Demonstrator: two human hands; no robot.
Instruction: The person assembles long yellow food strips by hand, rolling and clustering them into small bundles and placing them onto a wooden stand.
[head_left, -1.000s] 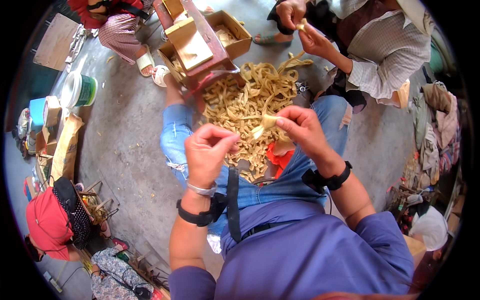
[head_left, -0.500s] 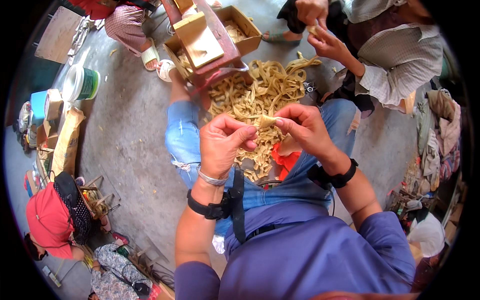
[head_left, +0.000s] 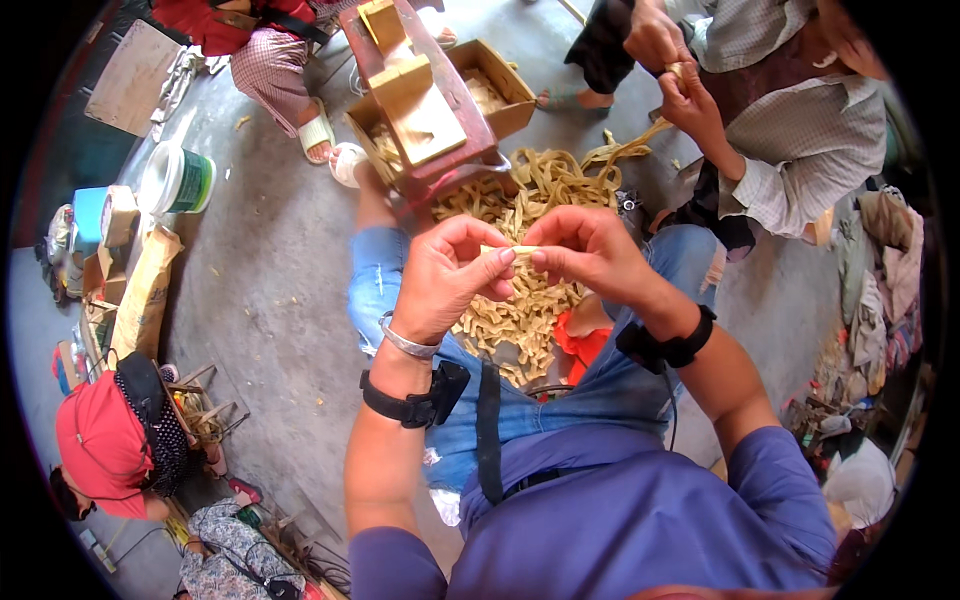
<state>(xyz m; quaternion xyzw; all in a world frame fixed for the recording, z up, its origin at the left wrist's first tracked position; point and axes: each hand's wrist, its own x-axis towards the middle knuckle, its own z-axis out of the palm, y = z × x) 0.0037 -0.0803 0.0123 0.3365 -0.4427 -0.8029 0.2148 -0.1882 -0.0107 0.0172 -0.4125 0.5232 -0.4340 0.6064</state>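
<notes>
left hand: fingers pinched on one end of a short pale strip, held above the lap.
right hand: thumb + fingertips closed on the strip's other end; both hands meet at centre, touching via the strip.
strip: level, betw. the two hands, over the pile.
pile of tan strips: heaped on the lap and floor just below the hands, runs up toward the wooden press.
wooden press: reddish frame w/ pale block, beyond the pile, nr the cardboard box.
co-worker's hands: upper right, working a strip of their own, well apart from the person's hands.
bucket: white/green, on floor far left.
red cap: another person, lower left.
in the way: wrists w/ black bands hide part of the pile.
</notes>
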